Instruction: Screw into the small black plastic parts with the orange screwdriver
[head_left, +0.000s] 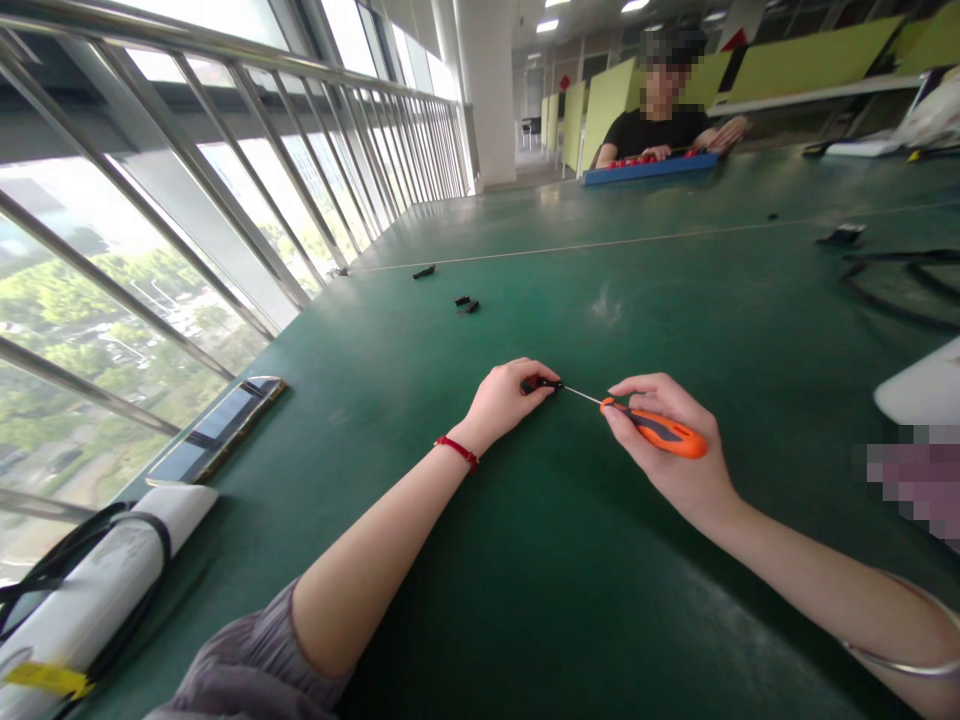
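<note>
My left hand (514,393) rests on the green table (420,380) with its fingers closed on a small black part (551,384). In my right hand (679,440) is an orange and grey screwdriver (664,433), held by the handle between thumb and fingers. The screwdriver's thin metal shaft points left, and its tip meets the black part at my left fingertips. Part of the black piece is hidden under my left fingers.
Small black pieces (466,304) lie farther forward. A phone (217,430) and a white power strip (112,570) with black cable are at the left edge by the railing. Across the table, a person (652,130) sits behind a blue tray (651,170). Black cables (900,285) lie right.
</note>
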